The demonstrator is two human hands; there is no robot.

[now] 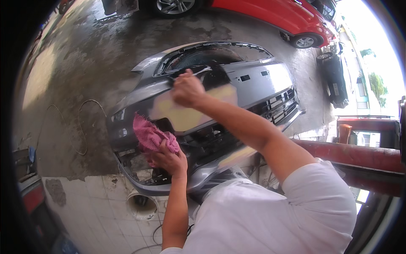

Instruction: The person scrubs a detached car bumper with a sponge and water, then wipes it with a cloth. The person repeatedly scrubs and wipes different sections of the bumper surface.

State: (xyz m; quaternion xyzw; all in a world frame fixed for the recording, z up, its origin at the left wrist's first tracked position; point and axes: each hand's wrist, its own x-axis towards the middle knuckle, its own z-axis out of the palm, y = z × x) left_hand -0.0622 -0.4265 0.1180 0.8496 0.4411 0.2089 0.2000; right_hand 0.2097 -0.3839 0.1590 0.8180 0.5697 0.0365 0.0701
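Observation:
A grey car bumper cover [262,86] lies before me, with a dull yellow filler patch [186,116] on its surface. My left hand [171,161] is closed round a pink cloth [149,134] over the bumper's near left part. Over the upper edge of the yellow patch, my right hand [188,89] is curled closed and slightly blurred; what it holds, if anything, is hidden. Just beyond that fist is a glossy black area [218,76] on the bumper. The right forearm covers part of the patch and the lower grille.
A red car [262,15] stands at the far side and a dark car [336,78] at the far right. A white bucket [142,206] sits near the bumper's lower left. A thin hose [80,112] lies on the wet floor. A red beam [351,150] is at right.

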